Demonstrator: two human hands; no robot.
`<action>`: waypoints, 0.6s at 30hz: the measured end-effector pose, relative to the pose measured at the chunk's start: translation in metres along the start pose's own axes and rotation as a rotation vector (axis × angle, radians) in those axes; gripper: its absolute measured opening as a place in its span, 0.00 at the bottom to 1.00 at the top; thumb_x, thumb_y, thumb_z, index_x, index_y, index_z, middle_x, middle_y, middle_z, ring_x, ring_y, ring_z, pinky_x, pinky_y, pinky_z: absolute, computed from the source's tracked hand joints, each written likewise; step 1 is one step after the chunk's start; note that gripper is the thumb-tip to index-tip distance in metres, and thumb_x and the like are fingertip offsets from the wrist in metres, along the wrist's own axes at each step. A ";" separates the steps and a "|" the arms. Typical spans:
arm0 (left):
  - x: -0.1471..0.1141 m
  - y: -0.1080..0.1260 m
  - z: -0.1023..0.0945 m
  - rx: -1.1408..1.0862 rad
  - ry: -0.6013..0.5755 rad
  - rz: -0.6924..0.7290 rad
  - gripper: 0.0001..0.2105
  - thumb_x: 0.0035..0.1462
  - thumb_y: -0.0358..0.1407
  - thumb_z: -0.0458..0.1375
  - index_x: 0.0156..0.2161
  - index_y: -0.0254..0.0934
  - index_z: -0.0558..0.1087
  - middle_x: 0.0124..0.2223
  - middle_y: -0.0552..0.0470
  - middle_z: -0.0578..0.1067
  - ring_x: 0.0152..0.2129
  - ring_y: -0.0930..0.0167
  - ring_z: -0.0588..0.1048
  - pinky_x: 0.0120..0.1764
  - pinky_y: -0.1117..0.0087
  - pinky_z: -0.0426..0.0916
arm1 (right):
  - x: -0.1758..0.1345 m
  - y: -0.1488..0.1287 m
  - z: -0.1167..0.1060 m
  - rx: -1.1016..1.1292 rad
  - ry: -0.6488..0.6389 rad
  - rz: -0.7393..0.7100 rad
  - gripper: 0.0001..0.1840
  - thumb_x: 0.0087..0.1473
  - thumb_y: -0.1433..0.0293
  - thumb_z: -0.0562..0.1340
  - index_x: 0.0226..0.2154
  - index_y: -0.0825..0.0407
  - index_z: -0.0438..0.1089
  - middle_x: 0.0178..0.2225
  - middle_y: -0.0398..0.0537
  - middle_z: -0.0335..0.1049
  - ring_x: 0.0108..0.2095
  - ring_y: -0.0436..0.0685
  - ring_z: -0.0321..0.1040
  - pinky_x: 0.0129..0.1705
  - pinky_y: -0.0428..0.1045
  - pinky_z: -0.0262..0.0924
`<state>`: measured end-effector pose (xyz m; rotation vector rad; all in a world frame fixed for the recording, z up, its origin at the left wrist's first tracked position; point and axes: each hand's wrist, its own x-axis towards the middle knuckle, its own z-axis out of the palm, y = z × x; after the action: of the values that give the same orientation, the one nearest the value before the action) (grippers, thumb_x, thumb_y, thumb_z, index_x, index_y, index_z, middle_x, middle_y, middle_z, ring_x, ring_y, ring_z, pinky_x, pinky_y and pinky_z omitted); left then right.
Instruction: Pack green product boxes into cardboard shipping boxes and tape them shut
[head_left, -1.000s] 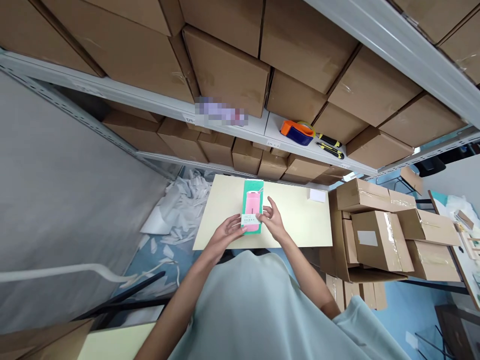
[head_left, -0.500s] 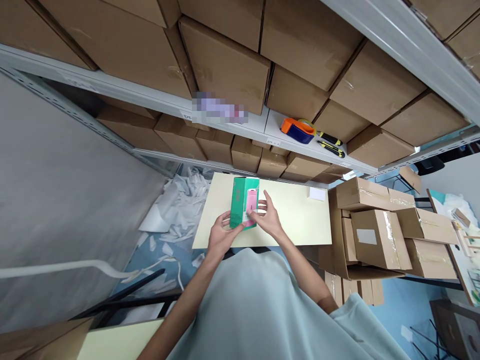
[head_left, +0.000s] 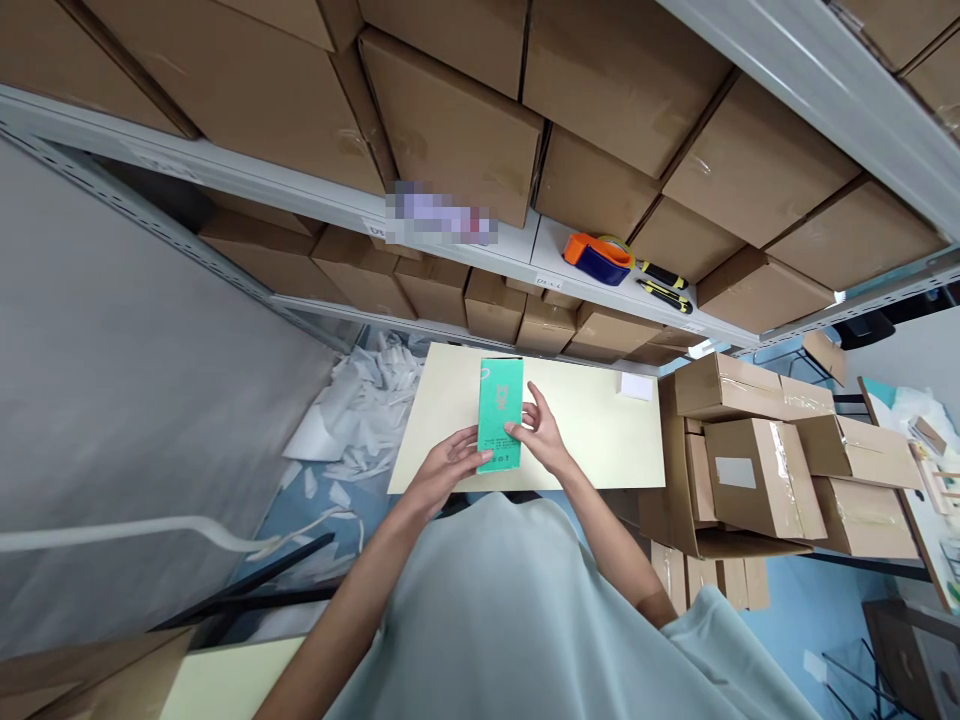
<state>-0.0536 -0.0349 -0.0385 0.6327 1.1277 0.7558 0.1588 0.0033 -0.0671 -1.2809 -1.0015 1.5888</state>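
Left hand (head_left: pixel 451 462) and right hand (head_left: pixel 541 435) grip a green box (head_left: pixel 500 408) over the tabletop (head_left: pixel 589 440), between near and far edges; small white box (head_left: pixel 636 386) near the far right corner

Partly covered, partly cropped, partly unreadable.
Cannot read the small print (head_left: pixel 499 443) low on the green box (head_left: pixel 500 408), nor see its back or the patches under the thumbs (head_left: pixel 513 428) of both hands (head_left: pixel 546 438). Cannot identify anything under the pixelated patch (head_left: pixel 441 213) along the shelf (head_left: pixel 547 256). Cannot follow the upper cartons (head_left: pixel 615 75) past the top edge.
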 end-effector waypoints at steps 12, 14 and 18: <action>0.012 -0.016 0.035 0.378 0.566 0.227 0.38 0.38 0.49 0.79 0.54 0.42 0.72 0.54 0.42 0.81 0.54 0.53 0.82 0.55 0.52 0.80 | -0.001 -0.015 0.020 -0.339 0.183 -0.007 0.73 0.44 0.54 0.83 0.81 0.40 0.45 0.65 0.57 0.70 0.60 0.67 0.73 0.62 0.62 0.73; 0.005 -0.013 0.039 0.365 0.485 0.259 0.39 0.38 0.51 0.79 0.54 0.42 0.71 0.56 0.41 0.80 0.56 0.51 0.81 0.52 0.52 0.82 | -0.001 -0.014 0.019 -0.344 0.234 -0.007 0.71 0.45 0.55 0.83 0.81 0.40 0.47 0.63 0.55 0.71 0.58 0.65 0.74 0.62 0.61 0.72; -0.004 -0.002 0.025 0.137 0.211 0.157 0.40 0.42 0.56 0.77 0.57 0.42 0.72 0.65 0.36 0.78 0.62 0.49 0.78 0.48 0.53 0.84 | -0.002 -0.016 0.009 -0.158 0.168 0.023 0.69 0.46 0.54 0.81 0.80 0.43 0.48 0.54 0.51 0.75 0.53 0.63 0.76 0.56 0.58 0.76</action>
<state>-0.0308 -0.0409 -0.0306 0.7768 1.3425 0.9000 0.1522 0.0058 -0.0500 -1.5119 -1.0249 1.4154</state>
